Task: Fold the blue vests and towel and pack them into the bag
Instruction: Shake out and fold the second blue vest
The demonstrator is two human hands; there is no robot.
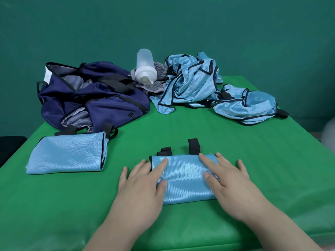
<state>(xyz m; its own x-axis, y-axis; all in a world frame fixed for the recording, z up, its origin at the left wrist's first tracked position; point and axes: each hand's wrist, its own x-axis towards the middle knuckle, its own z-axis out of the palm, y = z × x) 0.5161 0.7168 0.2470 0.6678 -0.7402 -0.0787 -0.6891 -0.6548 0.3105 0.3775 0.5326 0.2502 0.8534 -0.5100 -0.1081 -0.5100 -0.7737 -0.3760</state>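
Observation:
A folded light-blue vest (183, 180) with black straps lies in front of me on the green table. My left hand (140, 185) presses flat on its left edge, fingers spread. My right hand (230, 185) presses flat on its right side. A second folded blue vest (67, 154) lies to the left. A crumpled heap of blue vests (192, 82) with black trim sits at the back right, and another vest (248, 104) trails to its right. The navy bag (90, 98) stands open at the back left. A grey striped towel (155, 77) lies bunched between bag and heap.
A translucent white shaker bottle (146, 67) lies on the towel behind the bag. The green table (272, 160) ends at the left and right, with a dark teal wall behind it.

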